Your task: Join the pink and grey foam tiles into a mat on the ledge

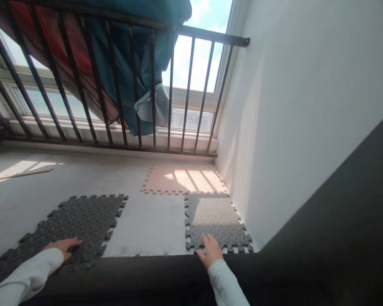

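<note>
My left hand (62, 247) is over the dark grey interlocking foam mats (86, 216) at the left, its fingers stretched out toward the right. Whether it presses on the mats is hard to make out. These mats have a raised tread pattern and jigsaw edges, and their near part juts past the ledge. On the right, my right hand (211, 250) has its fingers apart at the front edge of a lighter grey foam tile (215, 212), apparently touching it. Behind that tile a pink foam tile (166, 178) lies flat, its front edge meeting the grey one.
A white ledge (150, 225) bears the tiles and drops off in front. Dark metal railings (115, 80) stand before the window, with a blue and red cloth (127, 85) behind them. The white wall (293, 97) borders the right side. A thin stick (22, 174) lies at left.
</note>
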Available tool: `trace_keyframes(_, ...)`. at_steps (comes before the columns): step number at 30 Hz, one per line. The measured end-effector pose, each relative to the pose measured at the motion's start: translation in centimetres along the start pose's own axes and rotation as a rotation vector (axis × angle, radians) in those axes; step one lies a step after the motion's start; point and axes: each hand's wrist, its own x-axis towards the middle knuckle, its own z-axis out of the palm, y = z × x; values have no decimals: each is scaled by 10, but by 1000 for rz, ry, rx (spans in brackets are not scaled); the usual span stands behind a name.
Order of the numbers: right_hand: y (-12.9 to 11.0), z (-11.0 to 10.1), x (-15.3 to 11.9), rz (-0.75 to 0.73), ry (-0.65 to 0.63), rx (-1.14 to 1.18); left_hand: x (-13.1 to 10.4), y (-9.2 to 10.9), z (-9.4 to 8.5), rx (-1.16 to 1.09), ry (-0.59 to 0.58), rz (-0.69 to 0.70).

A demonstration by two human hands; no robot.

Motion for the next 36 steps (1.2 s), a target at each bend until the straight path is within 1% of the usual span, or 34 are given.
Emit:
trace_keyframes(1, 5, -3, 8, 27, 4, -60, 14, 15, -4, 25, -17, -95)
trace_keyframes(2, 9, -5, 16, 44, 4, -108, 31, 34, -9, 16, -20, -128)
trace_keyframes(3, 12, -7, 25, 56, 0, -146, 50, 57, -14, -12, -36, -123)
trace_keyframes(4, 14, -8, 34, 62, -8, -176, 71, 82, -19, -34, -74, -102)
trace_keyframes(6, 18, -10, 56, 55, -33, -223, 114, 136, -25, -85, -159, -9)
trace_keyframes(7, 19, -11, 67, 39, -48, -240, 136, 162, -25, -101, -207, 15)
trace_keyframes(8, 21, -12, 79, 21, -65, -250, 156, 187, -24, -115, -224, 51)
trace_keyframes(9, 22, -13, 91, 7, -85, -253, 176, 210, -21, -116, -246, 58)
trace_keyframes(11, 23, -15, 114, 3, -110, -254, 211, 247, -14, -105, -299, 64)
trace_keyframes(12, 24, -16, 125, 7, -110, -272, 227, 262, -10, -100, -314, 73)
trace_keyframes(14, 23, -20, 146, -11, -100, -335, 253, 284, -4, -83, -329, 99)
trace_keyframes(15, 22, -22, 155, -47, -95, -362, 265, 291, -2, -66, -334, 108)
trace_keyframes(17, 21, -28, 173, -133, -90, -351, 283, 299, 1, -26, -338, 104)
trace_keyframes(20, 19, -34, 194, -228, -35, -274, 304, 296, 2, 17, -343, 60)
trace_keyframes(22, 18, -36, 205, -217, -23, -261, 315, 288, 3, 27, -355, 40)
trace_keyframes(25, 18, -37, 215, -149, -127, -248, 325, 276, 5, 41, -372, 31)
trace_keyframes(27, 16, -38, 218, -137, -169, -243, 329, 271, 8, 47, -373, 31)
trace_keyframes(33, 9, -41, 222, -121, -161, -252, 335, 273, 11, 50, -363, -23)
trace_keyframes(36, 7, -39, 225, -100, -152, -270, 343, 275, 8, 77, -391, -16)
